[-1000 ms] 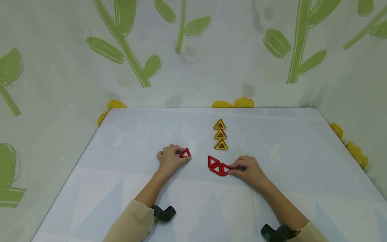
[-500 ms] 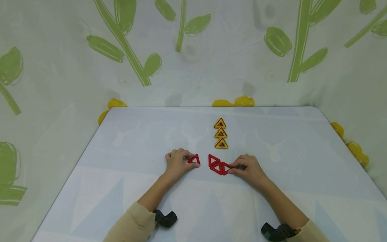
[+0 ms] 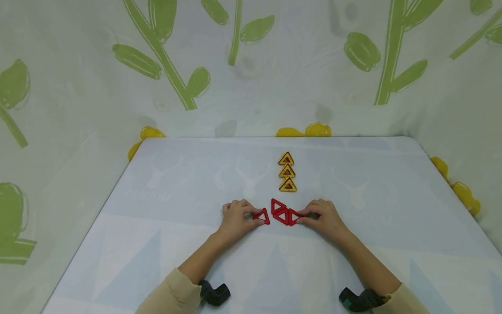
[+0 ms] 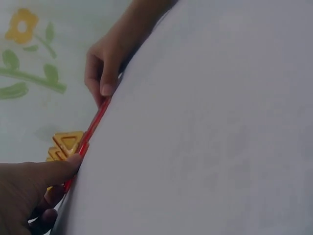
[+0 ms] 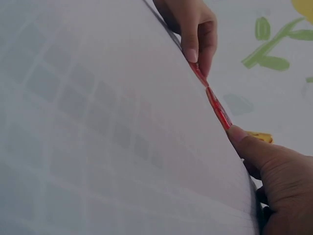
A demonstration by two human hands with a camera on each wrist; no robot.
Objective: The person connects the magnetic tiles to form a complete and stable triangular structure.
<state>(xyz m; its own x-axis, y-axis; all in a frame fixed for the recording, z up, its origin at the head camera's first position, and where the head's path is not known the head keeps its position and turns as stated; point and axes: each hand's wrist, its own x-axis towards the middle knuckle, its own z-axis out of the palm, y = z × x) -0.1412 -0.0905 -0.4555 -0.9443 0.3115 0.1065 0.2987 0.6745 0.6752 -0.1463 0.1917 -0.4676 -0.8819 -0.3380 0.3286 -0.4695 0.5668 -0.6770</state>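
Note:
My left hand (image 3: pixel 237 219) pinches a single red triangle tile (image 3: pixel 266 216) with an open middle, just left of a joined red group. That group (image 3: pixel 280 216) is made of 3 red triangle tiles set edge to edge on the table. At its right end, my right hand (image 3: pixel 323 219) pinches the rightmost red triangle (image 3: pixel 293 217) between thumb and fingers. A small gap separates the left hand's tile from the group in the head view. The left wrist view shows the left thumb (image 4: pixel 63 169) on a red tile's edge; the tiles appear edge-on there.
Beyond the red tiles, 3 yellow triangle tiles (image 3: pixel 287 171) stand in a column, point to base. The pale patterned table (image 3: pixel 176 183) ends at a back edge before a leaf-printed backdrop (image 3: pixel 251 96). Black wrist devices (image 3: pixel 215 293) sit at both sleeves.
My left hand has moved right and slightly nearer with its red triangle, turning the tile and closing on the group. The right hand and the joined tiles have stayed nearly still.

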